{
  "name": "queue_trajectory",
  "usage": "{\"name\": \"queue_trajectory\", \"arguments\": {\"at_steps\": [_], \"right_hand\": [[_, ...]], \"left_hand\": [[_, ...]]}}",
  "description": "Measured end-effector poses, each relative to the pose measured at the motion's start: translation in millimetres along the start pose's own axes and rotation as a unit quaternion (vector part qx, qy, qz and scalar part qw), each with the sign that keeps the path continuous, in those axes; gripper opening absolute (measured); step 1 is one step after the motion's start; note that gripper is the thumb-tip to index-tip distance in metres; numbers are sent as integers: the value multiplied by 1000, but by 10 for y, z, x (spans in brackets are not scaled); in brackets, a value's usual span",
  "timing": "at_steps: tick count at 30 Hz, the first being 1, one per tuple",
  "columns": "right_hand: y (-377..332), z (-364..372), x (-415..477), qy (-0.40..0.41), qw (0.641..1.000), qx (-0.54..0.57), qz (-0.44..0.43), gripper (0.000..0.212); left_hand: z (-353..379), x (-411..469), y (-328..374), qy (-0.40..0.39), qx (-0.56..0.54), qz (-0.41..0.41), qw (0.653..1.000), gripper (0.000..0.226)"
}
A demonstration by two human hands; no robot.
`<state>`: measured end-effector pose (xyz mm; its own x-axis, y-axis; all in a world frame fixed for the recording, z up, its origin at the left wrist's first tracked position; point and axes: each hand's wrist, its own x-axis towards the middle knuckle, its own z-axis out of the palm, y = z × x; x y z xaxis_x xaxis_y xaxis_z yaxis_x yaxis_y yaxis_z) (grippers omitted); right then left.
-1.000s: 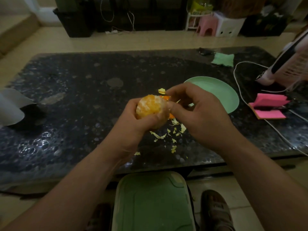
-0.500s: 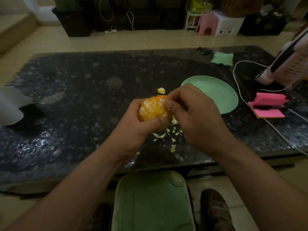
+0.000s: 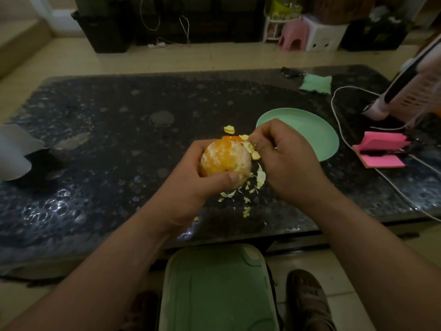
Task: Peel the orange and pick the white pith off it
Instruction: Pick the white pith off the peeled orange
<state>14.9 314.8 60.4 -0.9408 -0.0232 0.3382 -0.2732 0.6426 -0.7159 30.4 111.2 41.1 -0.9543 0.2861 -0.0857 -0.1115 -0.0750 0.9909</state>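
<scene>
A peeled orange (image 3: 224,158), its flesh streaked with white pith, sits in my left hand (image 3: 191,185), whose fingers and thumb curl round it above the dark table (image 3: 107,139). Just right of the fruit, my right hand (image 3: 286,163) has its thumb and fingertips pinched together, apparently on a small bit of pith; the bit itself is barely visible. Several scraps of peel and pith (image 3: 259,177) lie on the table under and behind the hands.
A green plate (image 3: 317,130) lies behind my right hand. Pink sticky notes (image 3: 381,149), a white cable (image 3: 338,130) and a pink appliance (image 3: 410,91) are at the right, a green cloth (image 3: 316,83) at the back. A green box lid (image 3: 214,287) is below the table edge.
My right hand drew away from the orange's top edge, up and to the right, with its fingertips pinched. My left hand kept its hold and turned the orange slightly.
</scene>
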Motion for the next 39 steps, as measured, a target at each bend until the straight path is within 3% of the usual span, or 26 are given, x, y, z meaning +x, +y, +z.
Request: {"name": "queue_trajectory", "arguments": {"at_steps": [9,12,14,17,20,27,32,34,36,37,39], "right_hand": [[-4,-33,22,-2,998,38,39,12],[-46,-53,30,-7,991,98,90,18],[-92,-74,44,-21,966,206,156,25],[-217,-96,57,-53,878,423,218,25],[-286,-110,39,-80,835,491,236,17],[-248,-103,46,-108,860,449,217,20],[-154,-104,86,-89,865,443,219,19],[-45,-79,99,-94,905,348,227,19],[87,-65,93,-130,955,144,223,25],[155,-57,95,-154,960,62,225,33],[275,-38,104,-196,948,7,252,48]], "left_hand": [[-52,-13,39,-58,-51,-12,997,79],[-78,-20,50,-70,-40,-4,997,83],[-91,-16,53,-69,-24,-10,997,88],[-109,-12,52,-78,-25,-32,996,86],[-152,-3,40,-108,-83,-49,989,82],[-215,-29,69,-191,-153,-45,968,69],[-271,-46,105,-226,-191,-55,954,82],[-269,-31,107,-194,-195,-63,959,82],[-266,11,86,-139,-203,-71,967,85],[-271,33,63,-110,-208,-70,969,87],[-286,78,18,-54,-215,-73,972,83]]}}
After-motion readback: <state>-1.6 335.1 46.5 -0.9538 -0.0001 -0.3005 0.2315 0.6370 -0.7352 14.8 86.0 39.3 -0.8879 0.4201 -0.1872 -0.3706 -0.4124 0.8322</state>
